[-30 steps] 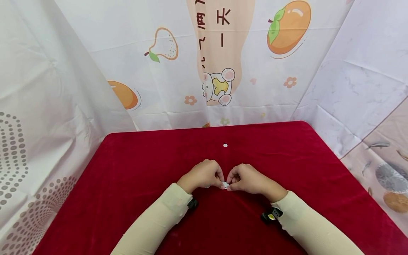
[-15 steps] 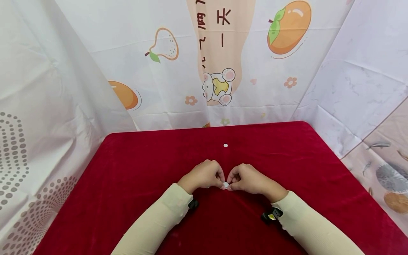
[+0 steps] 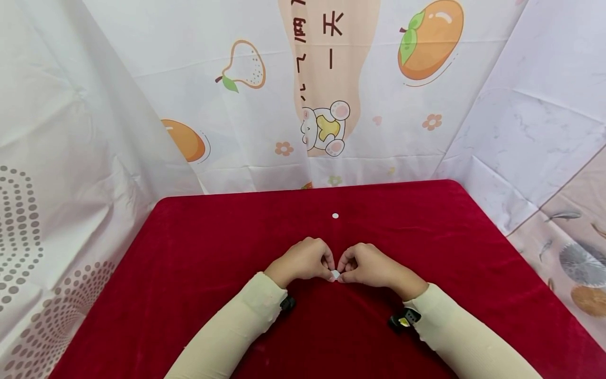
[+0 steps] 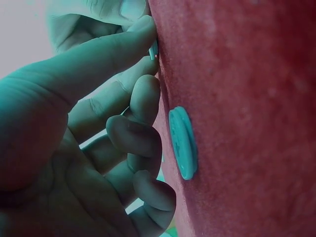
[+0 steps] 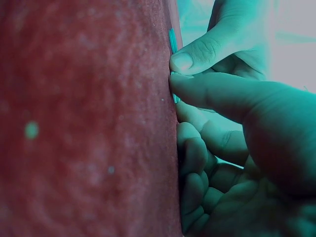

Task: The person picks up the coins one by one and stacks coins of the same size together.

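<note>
Low over the red cloth, my left hand (image 3: 305,259) and right hand (image 3: 374,266) meet fingertip to fingertip at one small white disc (image 3: 335,274). The left thumb and forefinger pinch its left side, and the right thumb and forefinger pinch its right side. In the right wrist view only a thin edge of this disc (image 5: 176,98) shows below the thumb. Another button-like disc (image 4: 181,143), round with a raised rim, lies on the cloth beside my left hand's curled fingers; the head view hides it behind that hand.
A white disc (image 3: 335,216) lies farther back on the red-covered table (image 3: 227,231). Printed curtains hang behind the table's far edge and along both sides. Dark wrist cameras are strapped at both cuffs.
Both hands stay almost in place, with tiny finger shifts at the disc. A sliver of white beneath my left hand, visible a second ago in the head view, is now hidden.
</note>
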`<state>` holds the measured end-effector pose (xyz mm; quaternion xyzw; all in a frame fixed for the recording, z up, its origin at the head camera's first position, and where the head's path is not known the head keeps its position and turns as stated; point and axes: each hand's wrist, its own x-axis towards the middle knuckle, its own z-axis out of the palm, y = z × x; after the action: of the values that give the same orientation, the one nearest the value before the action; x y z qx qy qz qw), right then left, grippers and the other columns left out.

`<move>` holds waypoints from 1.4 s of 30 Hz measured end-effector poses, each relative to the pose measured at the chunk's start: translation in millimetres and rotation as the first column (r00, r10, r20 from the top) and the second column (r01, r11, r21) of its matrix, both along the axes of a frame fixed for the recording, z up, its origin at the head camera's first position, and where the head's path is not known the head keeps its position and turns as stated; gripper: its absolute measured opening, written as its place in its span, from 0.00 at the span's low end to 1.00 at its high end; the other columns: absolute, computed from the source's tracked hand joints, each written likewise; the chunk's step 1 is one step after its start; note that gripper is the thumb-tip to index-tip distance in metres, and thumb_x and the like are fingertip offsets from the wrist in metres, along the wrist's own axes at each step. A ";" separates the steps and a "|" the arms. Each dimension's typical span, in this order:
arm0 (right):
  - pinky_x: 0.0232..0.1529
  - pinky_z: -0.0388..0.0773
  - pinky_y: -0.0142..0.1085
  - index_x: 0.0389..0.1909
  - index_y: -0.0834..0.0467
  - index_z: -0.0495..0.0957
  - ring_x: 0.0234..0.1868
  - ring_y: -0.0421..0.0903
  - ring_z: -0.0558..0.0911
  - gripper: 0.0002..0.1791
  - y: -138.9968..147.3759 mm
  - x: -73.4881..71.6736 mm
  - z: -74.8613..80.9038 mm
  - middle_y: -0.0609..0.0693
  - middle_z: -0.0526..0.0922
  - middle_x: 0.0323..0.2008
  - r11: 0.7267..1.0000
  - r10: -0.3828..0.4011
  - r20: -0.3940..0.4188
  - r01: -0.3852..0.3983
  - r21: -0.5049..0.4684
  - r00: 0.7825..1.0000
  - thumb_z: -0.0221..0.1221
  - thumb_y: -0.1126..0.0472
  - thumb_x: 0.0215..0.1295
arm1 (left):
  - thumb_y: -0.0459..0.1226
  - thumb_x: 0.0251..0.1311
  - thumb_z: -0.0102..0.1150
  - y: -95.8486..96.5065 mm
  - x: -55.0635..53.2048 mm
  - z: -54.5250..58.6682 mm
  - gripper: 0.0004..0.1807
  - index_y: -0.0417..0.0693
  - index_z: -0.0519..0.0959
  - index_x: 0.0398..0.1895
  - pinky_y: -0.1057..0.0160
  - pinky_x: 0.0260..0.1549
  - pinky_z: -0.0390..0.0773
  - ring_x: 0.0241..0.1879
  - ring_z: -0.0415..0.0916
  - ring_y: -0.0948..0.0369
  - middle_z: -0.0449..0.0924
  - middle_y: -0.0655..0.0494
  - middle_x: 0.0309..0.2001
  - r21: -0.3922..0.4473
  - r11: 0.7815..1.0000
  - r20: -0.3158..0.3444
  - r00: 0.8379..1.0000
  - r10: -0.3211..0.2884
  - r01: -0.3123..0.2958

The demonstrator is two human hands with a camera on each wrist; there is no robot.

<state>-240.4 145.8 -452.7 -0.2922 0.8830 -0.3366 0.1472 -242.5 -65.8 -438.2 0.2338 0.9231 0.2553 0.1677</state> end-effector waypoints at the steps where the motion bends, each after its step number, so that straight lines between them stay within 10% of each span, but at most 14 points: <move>1: 0.28 0.77 0.30 0.29 0.47 0.86 0.26 0.37 0.79 0.07 0.1 0.0 -0.1 0.38 0.83 0.23 1.000 0.000 -0.002 0.000 0.001 1.000 0.76 0.58 0.56 | 0.42 0.52 0.81 0.0 0.3 0.5 0.07 0.61 0.88 0.25 0.68 0.28 0.78 0.25 0.78 0.67 0.82 0.68 0.21 0.001 1.000 0.001 1.000 0.000 0.000; 42: 0.28 0.77 0.30 0.28 0.47 0.86 0.26 0.37 0.79 0.08 0.4 0.1 0.1 0.39 0.83 0.23 1.000 -0.011 0.001 0.011 -0.002 1.000 0.76 0.60 0.55 | 0.36 0.56 0.77 -3.2 0.6 5.4 0.06 0.56 0.89 0.26 0.67 0.24 0.77 0.23 0.77 0.66 0.83 0.66 0.22 -0.002 1.000 0.045 0.999 -0.014 0.014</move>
<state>-240.3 146.1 -452.6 -0.2875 0.8841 -0.3385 0.1453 -241.8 -68.9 -432.8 0.2343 0.9176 0.2582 0.1907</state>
